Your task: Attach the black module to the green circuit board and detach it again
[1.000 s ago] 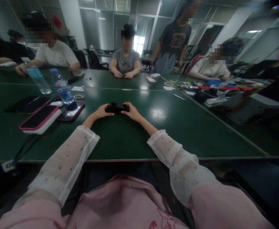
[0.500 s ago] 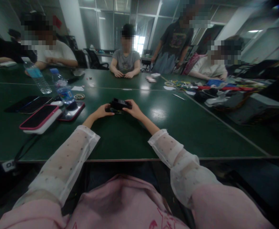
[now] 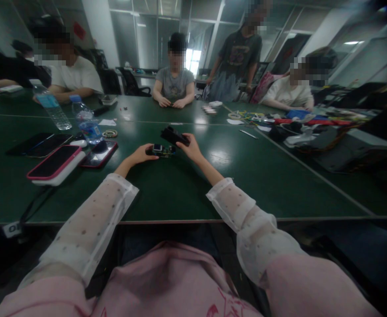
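Note:
My left hand (image 3: 143,154) is closed around one end of a small circuit board (image 3: 165,152), which has a little screen on it and green electronics showing at its right end. My right hand (image 3: 190,146) grips a black plastic cover (image 3: 173,134), lifted and tilted just above and to the right of the board. A narrow gap shows between the cover and the board's screen. The fingers of my left hand hide the board's left end.
To the left lie a red-edged phone (image 3: 56,162) on a white block, another phone (image 3: 100,154), and two water bottles, one clear (image 3: 52,105) and one blue-capped (image 3: 88,121). A pen (image 3: 248,134), tangled cables (image 3: 246,116) and a metal box (image 3: 355,152) are on the right. Several people are around the table.
My right hand has raised the black cover off the board and moved it slightly right, exposing the screen and electronics. My left hand has stayed in place.

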{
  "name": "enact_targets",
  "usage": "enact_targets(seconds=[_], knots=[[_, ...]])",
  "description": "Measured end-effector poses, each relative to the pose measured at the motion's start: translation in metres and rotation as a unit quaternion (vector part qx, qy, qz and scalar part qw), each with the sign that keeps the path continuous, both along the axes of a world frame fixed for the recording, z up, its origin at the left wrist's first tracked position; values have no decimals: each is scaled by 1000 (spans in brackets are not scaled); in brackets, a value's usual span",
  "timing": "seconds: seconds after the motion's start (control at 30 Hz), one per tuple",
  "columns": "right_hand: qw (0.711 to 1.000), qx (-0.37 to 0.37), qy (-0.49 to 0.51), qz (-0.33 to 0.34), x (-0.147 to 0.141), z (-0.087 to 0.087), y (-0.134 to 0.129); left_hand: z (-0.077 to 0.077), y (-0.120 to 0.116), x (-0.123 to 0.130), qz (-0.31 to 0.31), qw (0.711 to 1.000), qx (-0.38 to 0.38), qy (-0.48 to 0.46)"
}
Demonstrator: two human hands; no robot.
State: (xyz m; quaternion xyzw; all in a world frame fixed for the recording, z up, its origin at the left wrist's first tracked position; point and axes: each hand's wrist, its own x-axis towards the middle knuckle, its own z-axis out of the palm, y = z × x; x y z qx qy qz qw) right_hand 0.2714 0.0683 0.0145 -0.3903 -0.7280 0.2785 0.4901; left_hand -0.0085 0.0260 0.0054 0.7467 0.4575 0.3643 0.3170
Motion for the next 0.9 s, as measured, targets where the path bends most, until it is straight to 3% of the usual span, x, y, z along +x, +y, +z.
enact_targets(seconds=[0.4, 0.7, 0.9], knots=[[966, 17, -43, -254, 27, -14, 14, -3, 3, -2, 1, 1000, -2, 7], [958, 14, -134, -252, 25, -24, 8, -6, 5, -3, 1, 1000, 3, 17], [964, 15, -114, -241, 25, -27, 11, -7, 6, -5, -7, 1000, -2, 12]])
